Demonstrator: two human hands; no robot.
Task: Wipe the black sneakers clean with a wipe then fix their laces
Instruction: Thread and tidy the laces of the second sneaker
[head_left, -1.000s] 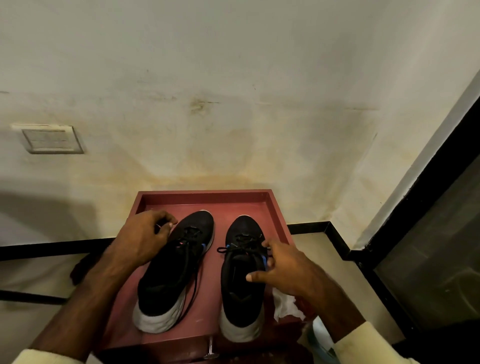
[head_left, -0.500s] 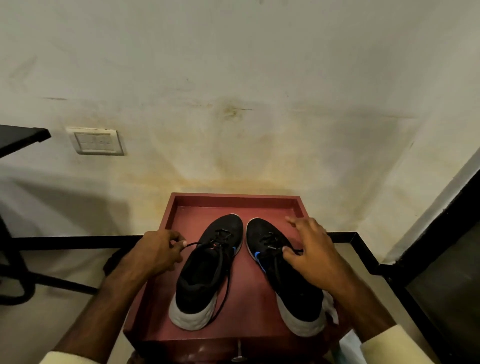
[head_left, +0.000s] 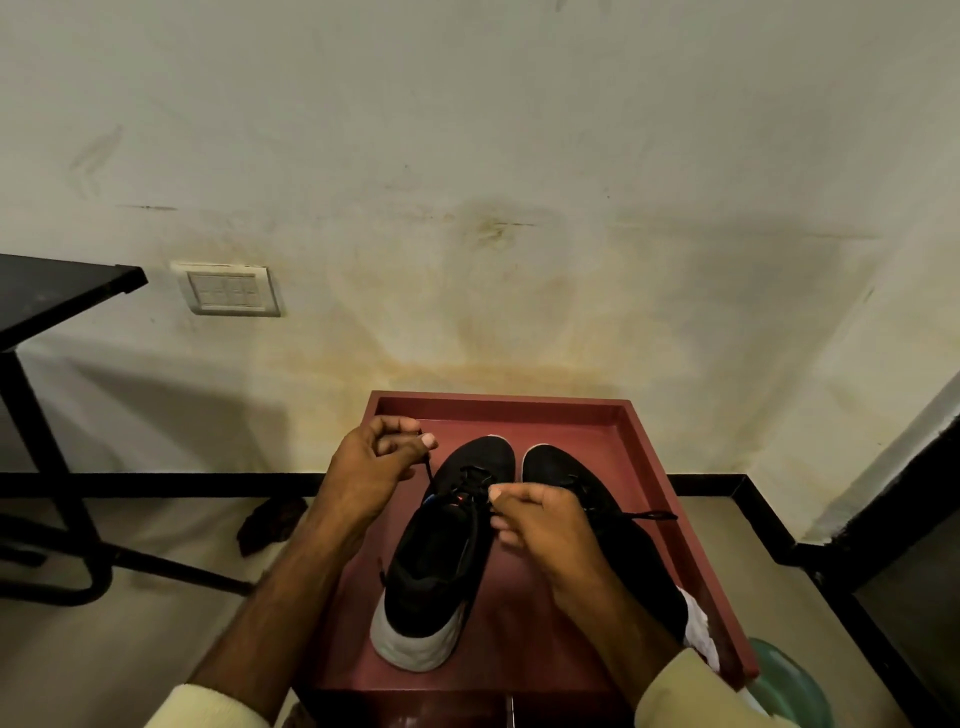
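Two black sneakers with white soles stand side by side, toes to the wall, on a red tray-top stand (head_left: 644, 467). My left hand (head_left: 371, 467) pinches a black lace end pulled up and left from the left sneaker (head_left: 441, 551). My right hand (head_left: 540, 519) is curled over the laces of the same sneaker, gripping the other lace; it hides much of the right sneaker (head_left: 566, 467), whose own lace trails right across the tray. A crumpled white wipe (head_left: 698, 629) lies by the right sneaker's heel.
A stained wall rises right behind the stand, with a switch plate (head_left: 228, 290) at left. A black metal table (head_left: 47, 296) and its frame stand at far left. A dark rag (head_left: 270, 522) lies on the floor. A green object (head_left: 789, 686) sits at lower right.
My right hand left the right sneaker and moved onto the left sneaker's laces. My left hand lifted its lace end up and back. The view shifted right.
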